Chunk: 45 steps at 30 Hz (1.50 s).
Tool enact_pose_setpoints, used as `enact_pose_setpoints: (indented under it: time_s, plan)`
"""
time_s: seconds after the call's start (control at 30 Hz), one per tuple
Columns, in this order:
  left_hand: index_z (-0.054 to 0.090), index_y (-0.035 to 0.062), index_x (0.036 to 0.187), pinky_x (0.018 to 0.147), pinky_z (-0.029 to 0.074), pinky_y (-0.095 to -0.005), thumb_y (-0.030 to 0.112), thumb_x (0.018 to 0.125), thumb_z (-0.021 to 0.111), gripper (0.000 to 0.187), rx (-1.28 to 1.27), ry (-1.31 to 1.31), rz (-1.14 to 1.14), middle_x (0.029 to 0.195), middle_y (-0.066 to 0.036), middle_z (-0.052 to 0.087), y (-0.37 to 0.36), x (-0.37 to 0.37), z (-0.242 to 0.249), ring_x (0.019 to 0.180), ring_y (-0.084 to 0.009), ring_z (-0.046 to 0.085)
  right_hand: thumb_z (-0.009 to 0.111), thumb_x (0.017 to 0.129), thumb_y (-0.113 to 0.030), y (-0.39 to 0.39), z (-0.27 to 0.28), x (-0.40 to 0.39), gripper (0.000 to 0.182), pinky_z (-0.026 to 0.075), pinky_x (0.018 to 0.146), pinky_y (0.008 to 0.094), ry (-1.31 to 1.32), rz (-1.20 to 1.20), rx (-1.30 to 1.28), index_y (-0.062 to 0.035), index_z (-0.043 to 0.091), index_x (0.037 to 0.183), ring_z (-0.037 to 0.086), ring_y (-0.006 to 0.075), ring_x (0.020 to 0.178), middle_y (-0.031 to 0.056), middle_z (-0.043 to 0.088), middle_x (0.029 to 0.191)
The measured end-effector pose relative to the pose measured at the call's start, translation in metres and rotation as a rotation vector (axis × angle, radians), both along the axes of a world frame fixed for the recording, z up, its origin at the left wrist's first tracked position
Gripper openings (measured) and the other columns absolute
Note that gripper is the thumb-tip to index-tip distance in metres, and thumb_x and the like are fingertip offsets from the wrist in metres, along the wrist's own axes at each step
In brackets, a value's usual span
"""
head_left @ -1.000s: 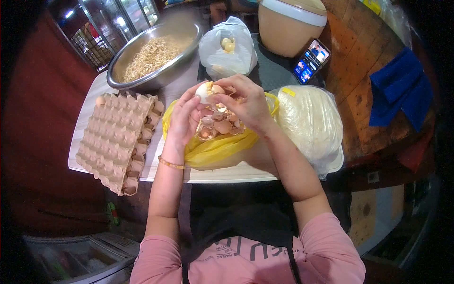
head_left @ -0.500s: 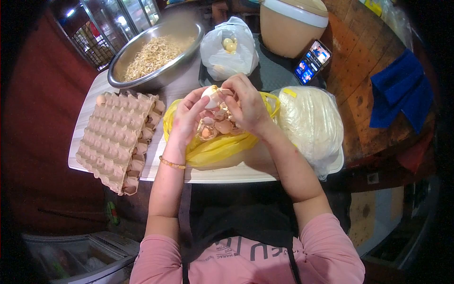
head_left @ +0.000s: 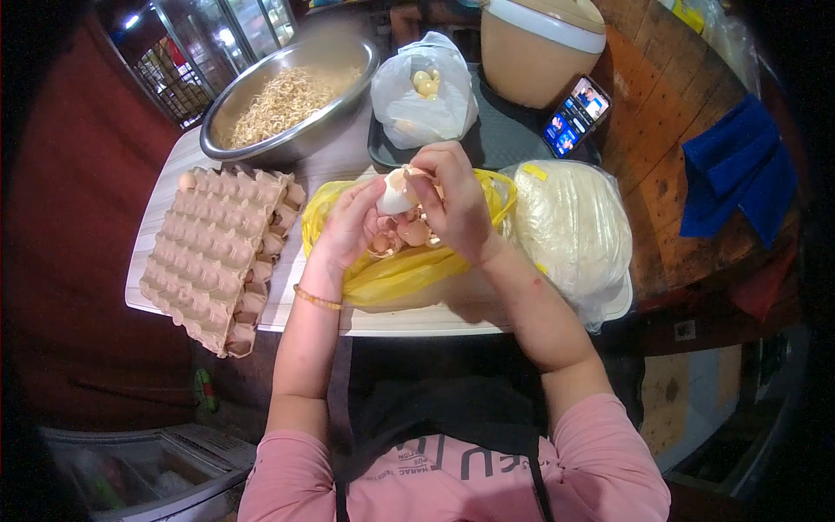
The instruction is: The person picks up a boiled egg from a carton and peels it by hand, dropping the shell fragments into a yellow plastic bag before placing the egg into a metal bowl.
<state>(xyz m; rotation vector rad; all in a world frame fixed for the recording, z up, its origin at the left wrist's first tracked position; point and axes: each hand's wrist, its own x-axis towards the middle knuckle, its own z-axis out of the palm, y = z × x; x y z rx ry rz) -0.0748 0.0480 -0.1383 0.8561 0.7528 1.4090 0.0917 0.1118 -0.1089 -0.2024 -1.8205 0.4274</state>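
Note:
A partly peeled egg (head_left: pixel 397 198) with white and brownish patches is in my left hand (head_left: pixel 348 223), whose fingers close round its left side. My right hand (head_left: pixel 457 202) pinches at the egg's upper right, its thumb against the shell; whether a loose piece is between the fingers is hidden. Below both hands lies an open yellow plastic bag (head_left: pixel 404 277) with broken eggshells (head_left: pixel 414 232) in it. Behind them, a white plastic bag (head_left: pixel 416 109) holds several peeled eggs (head_left: pixel 426 84).
Stacked egg trays (head_left: pixel 209 252) with one egg (head_left: pixel 187 181) stand left. A metal bowl (head_left: pixel 209 139) of sprouts is back left. At right are a filled clear bag (head_left: pixel 574 226), a phone (head_left: pixel 576 117), a beige container (head_left: pixel 531 61) and a blue cloth (head_left: pixel 735 170).
The egg has turned in my fingers and sits slightly lower. My right hand has shifted a little right and down, with its fingers now over the egg's upper side.

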Motion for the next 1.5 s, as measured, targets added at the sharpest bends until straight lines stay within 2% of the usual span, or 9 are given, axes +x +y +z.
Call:
enact_pose_setpoints:
  time_s: [0.23,0.33,0.4,0.5,0.7,0.9,1.0,1.33,1.5]
  plan:
    - [0.051,0.0018,0.120,0.060,0.053,-0.0227,0.016,0.095,0.054,0.029,0.088,0.011,0.052,0.102,-0.011,0.064,0.001,0.004,0.006,0.082,-0.0185,0.067,0.067,0.079,-0.007,0.002,0.004,-0.001,0.025,0.046,0.077,0.0405,0.012,-0.087,-0.126,-0.0029,0.056,0.101,0.057,0.0334,0.088,0.0137,0.057,0.097]
    - [0.052,0.0021,0.118,0.060,0.053,-0.0229,0.016,0.095,0.055,0.027,0.078,0.009,0.118,0.102,-0.010,0.064,0.001,0.005,0.007,0.084,-0.0185,0.067,0.073,0.075,-0.009,0.002,0.011,0.001,0.030,0.046,0.080,0.0363,0.023,-0.231,0.068,-0.0055,0.062,0.103,0.058,0.0277,0.090,0.0127,0.060,0.100]
    - [0.052,0.0021,0.117,0.059,0.054,-0.0231,0.017,0.095,0.056,0.027,0.071,0.012,0.154,0.101,-0.010,0.064,0.001,0.004,0.006,0.083,-0.0182,0.067,0.074,0.073,-0.017,0.001,0.011,0.004,0.027,0.043,0.076,0.0378,-0.064,-0.303,0.223,-0.0089,0.062,0.095,0.055,0.0276,0.096,0.0078,0.060,0.096]
    - [0.053,0.0022,0.112,0.057,0.053,-0.0233,0.019,0.094,0.058,0.025,0.085,0.034,0.163,0.098,-0.010,0.065,0.003,0.001,0.002,0.079,-0.0180,0.068,0.076,0.069,-0.010,-0.001,0.007,0.002,0.020,0.045,0.075,0.0348,-0.108,-0.247,0.153,-0.0060,0.066,0.086,0.058,0.0265,0.088,0.0075,0.063,0.091]
    - [0.054,0.0020,0.104,0.055,0.052,-0.0226,0.021,0.093,0.060,0.023,0.076,0.123,0.162,0.090,-0.010,0.066,0.004,0.000,0.002,0.070,-0.0169,0.066,0.074,0.070,-0.006,0.004,-0.002,-0.003,0.012,0.045,0.069,0.0366,-0.088,-0.184,-0.007,-0.0057,0.066,0.078,0.059,0.0262,0.075,0.0081,0.063,0.078]
    - [0.054,0.0014,0.102,0.054,0.051,-0.0223,0.022,0.092,0.061,0.024,0.056,0.235,0.204,0.087,-0.011,0.066,0.005,-0.002,-0.001,0.068,-0.0165,0.066,0.068,0.075,-0.011,0.006,-0.005,-0.003,0.008,0.045,0.070,0.0379,-0.186,-0.282,0.132,-0.0055,0.062,0.077,0.058,0.0277,0.075,0.0081,0.061,0.074]
    - [0.054,0.0014,0.100,0.053,0.050,-0.0224,0.023,0.092,0.061,0.024,0.037,0.256,0.214,0.085,-0.011,0.066,0.005,-0.001,0.000,0.068,-0.0160,0.066,0.071,0.074,-0.006,0.000,0.002,0.000,0.013,0.048,0.068,0.0378,-0.237,-0.277,0.172,-0.0003,0.064,0.083,0.060,0.0292,0.075,0.0109,0.064,0.078]
    - [0.054,0.0013,0.098,0.053,0.049,-0.0217,0.023,0.090,0.065,0.025,0.034,0.310,0.255,0.085,-0.009,0.065,0.004,0.000,0.002,0.066,-0.0143,0.065,0.067,0.078,-0.007,0.009,-0.007,0.000,0.009,0.048,0.069,0.0389,-0.214,-0.158,-0.039,-0.0010,0.065,0.084,0.061,0.0307,0.074,0.0133,0.064,0.079]
    - [0.055,0.0005,0.098,0.053,0.049,-0.0216,0.022,0.089,0.065,0.026,0.016,0.327,0.259,0.085,-0.009,0.065,0.004,0.002,0.002,0.067,-0.0142,0.065,0.064,0.077,-0.008,0.006,-0.007,-0.003,0.008,0.046,0.067,0.0379,-0.249,-0.292,0.176,-0.0047,0.058,0.074,0.056,0.0283,0.071,0.0100,0.057,0.071]
